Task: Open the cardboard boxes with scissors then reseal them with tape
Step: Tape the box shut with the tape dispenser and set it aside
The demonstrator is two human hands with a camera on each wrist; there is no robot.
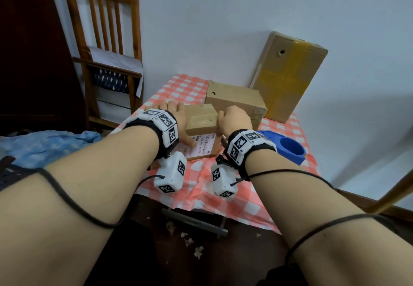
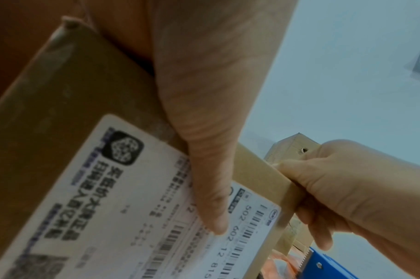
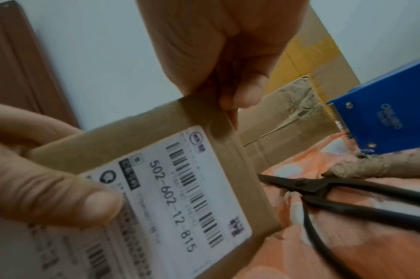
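Checked tablecloth [image 1: 176, 89] (pink, white) under small box [image 1: 202, 118]; both hands grip it.

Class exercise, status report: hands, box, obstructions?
Both hands, left and right, grip small labelled box. Scissors idle on cloth. Nothing obstructing.

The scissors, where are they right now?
In the right wrist view the black scissors lie untouched on the checked tablecloth, right of the labelled box and just below the blue tape dispenser.

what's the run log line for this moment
left hand: holds labelled box | right hand: grips box edge | scissors, tape dispenser: on table
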